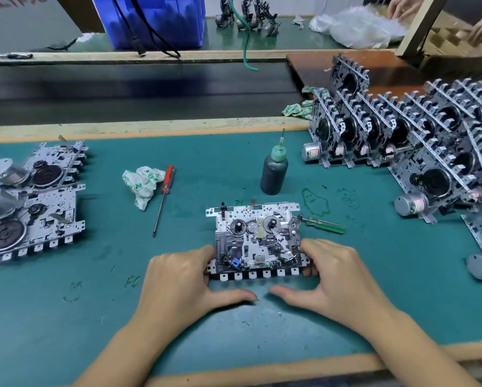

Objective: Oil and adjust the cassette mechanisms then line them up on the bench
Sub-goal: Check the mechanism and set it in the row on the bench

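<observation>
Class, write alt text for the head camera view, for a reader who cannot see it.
Two bare hands, the left hand and the right hand, grip the ends of a flat silver metal cassette mechanism on a green bench mat. Behind it stand a dark oil bottle with green nozzle and a red-handled screwdriver; finished mechanisms stand in rows at right.

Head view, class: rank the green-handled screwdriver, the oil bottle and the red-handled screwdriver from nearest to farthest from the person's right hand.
Measured from the right hand:
1. Green-handled screwdriver, just beyond the hand, at the right end of the cassette mechanism that it holds.
2. Oil bottle, farther back, near the bench's centre.
3. Red-handled screwdriver, well off to the left, beside the crumpled rag.
</observation>
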A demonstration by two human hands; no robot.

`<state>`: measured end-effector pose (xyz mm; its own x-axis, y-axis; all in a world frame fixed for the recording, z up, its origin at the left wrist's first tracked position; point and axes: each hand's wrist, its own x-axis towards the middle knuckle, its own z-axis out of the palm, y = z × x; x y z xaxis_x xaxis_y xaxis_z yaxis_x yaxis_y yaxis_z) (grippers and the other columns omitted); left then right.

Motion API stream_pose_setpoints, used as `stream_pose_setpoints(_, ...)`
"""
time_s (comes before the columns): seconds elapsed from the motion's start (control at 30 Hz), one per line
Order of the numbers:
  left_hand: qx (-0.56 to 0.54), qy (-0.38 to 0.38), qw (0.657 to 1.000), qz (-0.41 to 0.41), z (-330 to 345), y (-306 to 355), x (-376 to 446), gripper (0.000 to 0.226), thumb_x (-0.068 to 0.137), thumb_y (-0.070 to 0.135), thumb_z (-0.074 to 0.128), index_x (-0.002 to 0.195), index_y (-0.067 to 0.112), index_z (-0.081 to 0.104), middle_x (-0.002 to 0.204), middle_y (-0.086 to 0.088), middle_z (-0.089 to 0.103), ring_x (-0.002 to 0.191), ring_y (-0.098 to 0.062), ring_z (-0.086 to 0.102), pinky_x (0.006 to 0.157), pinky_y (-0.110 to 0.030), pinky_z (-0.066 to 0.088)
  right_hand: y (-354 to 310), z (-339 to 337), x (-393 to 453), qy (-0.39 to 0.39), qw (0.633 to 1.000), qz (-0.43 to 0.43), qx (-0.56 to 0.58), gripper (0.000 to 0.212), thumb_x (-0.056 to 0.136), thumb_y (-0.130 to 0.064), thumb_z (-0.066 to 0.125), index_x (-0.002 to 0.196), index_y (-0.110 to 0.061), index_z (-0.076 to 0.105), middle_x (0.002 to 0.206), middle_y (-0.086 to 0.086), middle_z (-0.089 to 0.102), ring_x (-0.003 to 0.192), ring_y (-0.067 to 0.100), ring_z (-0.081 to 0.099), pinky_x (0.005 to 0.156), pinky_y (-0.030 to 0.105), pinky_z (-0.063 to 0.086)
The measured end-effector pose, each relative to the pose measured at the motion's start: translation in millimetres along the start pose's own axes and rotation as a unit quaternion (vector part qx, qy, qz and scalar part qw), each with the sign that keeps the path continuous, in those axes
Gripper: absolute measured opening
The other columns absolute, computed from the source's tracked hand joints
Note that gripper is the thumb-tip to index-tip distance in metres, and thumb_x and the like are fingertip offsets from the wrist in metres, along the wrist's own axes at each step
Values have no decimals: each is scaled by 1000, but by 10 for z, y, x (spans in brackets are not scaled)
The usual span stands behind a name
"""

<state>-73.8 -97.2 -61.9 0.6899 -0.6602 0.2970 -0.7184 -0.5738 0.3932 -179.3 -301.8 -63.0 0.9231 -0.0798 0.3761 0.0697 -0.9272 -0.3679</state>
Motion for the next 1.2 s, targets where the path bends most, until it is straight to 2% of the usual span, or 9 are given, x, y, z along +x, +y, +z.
stream_pose_setpoints(0.13,-22,0,999,41,-22,-21,-6,65,55,84,49,54,22,28,35,7,39,31,-14,41,36,-22,34,-40,37,19,20,999,35,-23,56,68,-64,55,53,-12,43,44,-4,41,40,16,40,40,23,37)
stream_pose_setpoints(0.3,-13,-6,1000,8,-3,-7,-13,65,55,86,46,51,21,45,35,6,40,33,-15,47,35,-29,41,30,-27,29,-11,1000,1,24,45,75,-57,57,63,-17,39,52,-7,37,46,14,36,46,26,31)
stream_pose_setpoints(0.43,-44,14,999,-1,-43,-12,-8,59,59,87,43,52,30,29,35,6,39,34,-15,43,40,-24,35,-19,-80,45,-32,997,36,55,51,76,-59,56,59,-13,43,51,-6,38,47,15,36,48,26,30)
stream_pose_setpoints(0.53,-145,23,989,-22,-94,-4,-14,70,71,88,33,54,20,40,36,0,34,39,-11,29,43,-21,30,-94,-134,64,-7,971,114,208,47,74,-60,55,54,-20,43,46,-2,37,46,12,36,48,24,30)
stream_pose_setpoints(0.63,-268,51,961,-46,-136,38,-3,72,79,79,40,53,12,47,41,-3,48,39,-12,40,46,-22,36,-203,-163,134,46,917,214,333,55,75,-64,46,42,-19,47,39,2,42,38,11,35,44,17,29)
stream_pose_setpoints(0.73,-312,71,944,-82,-150,76,22,58,83,64,44,54,14,53,41,-6,50,38,-10,41,46,-17,32,-265,-178,168,58,897,260,353,66,70,-69,49,34,-14,45,35,6,32,33,8,26,42,9,25)
stream_pose_setpoints(0.9,-338,60,929,-139,-124,69,51,59,81,64,42,46,17,49,40,-9,50,36,-10,43,44,-16,34,-311,-158,192,24,895,280,346,66,77,-62,51,36,-10,51,29,1,30,30,8,28,40,10,25)
stream_pose_setpoints(1.07,-264,31,952,-151,-155,27,129,67,80,71,35,49,13,45,44,-9,50,42,-19,46,53,-30,38,-292,-203,246,0,911,280,303,73,79,-69,50,37,-9,51,27,-2,32,30,8,31,43,10,30)
stream_pose_setpoints(1.2,-57,72,988,-123,-267,54,183,61,79,74,26,63,23,55,62,6,54,67,-10,50,56,-25,36,-182,-238,238,-11,964,245,98,81,72,-80,21,56,-10,57,40,0,43,46,15,45,51,28,35)
